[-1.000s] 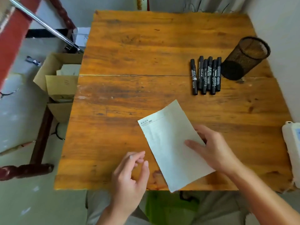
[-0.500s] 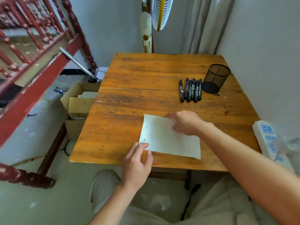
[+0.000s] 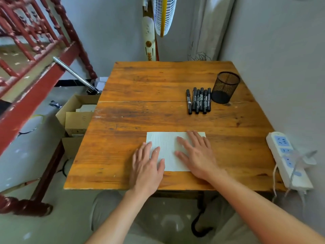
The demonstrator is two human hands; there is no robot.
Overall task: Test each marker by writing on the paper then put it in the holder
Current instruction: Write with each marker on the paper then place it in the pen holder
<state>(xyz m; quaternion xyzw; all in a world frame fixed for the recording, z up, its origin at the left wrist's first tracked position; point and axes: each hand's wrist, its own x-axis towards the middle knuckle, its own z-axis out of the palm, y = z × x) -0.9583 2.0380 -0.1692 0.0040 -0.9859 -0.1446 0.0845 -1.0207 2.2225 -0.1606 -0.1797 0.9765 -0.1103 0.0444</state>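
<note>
Fingers [image 3: 183,143] of the left hand [image 3: 146,166] and right hand [image 3: 197,155] lie straight and spread, holding nothing, pressing the paper [image 3: 167,147] flat on the near surface [image 3: 140,117], while markers [image 3: 198,101] lie in a row just beside the holder [image 3: 225,87], far right.

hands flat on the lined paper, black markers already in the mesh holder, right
No: the head view shows the black markers lying on the wooden table beside the black mesh holder. Left hand and right hand lie flat on the lined paper.
</note>
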